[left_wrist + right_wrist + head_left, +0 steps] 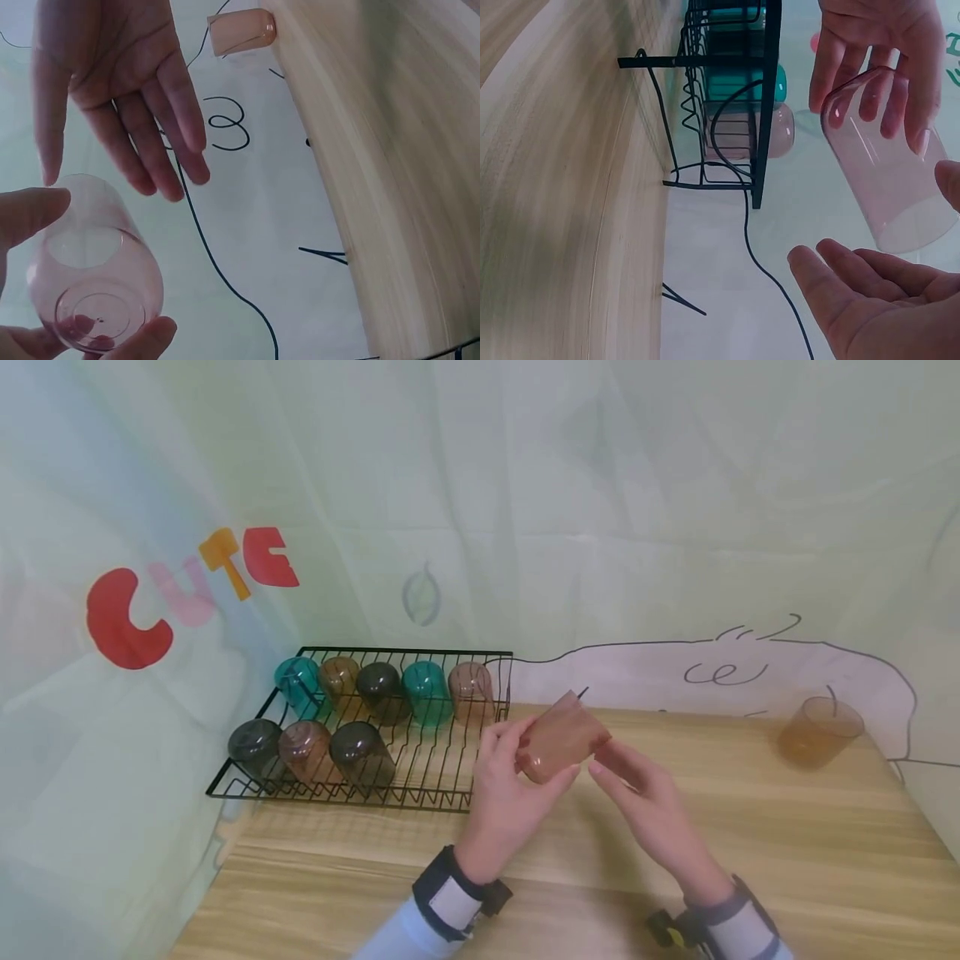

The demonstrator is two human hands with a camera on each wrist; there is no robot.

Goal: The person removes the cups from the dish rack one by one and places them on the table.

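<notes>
Above the table, my left hand (506,785) grips a clear pink glass cup (562,739), tilted with its mouth toward the upper right. In the left wrist view, the thumb and fingertips of that hand hold the cup (97,277) around its sides. My right hand (652,802) is just to the right of the cup, its fingers extended. The right wrist view has the right hand (877,300) palm up below the cup (892,172), apart from it. To the left stands a black wire rack (442,798) with several upside-down cups in two rows.
An amber cup (820,735) stands at the far right of the wooden table (750,852). In the rack are teal (427,693), dark grey (363,756) and pink (472,692) cups. A printed cloth (622,527) hangs behind and at the left.
</notes>
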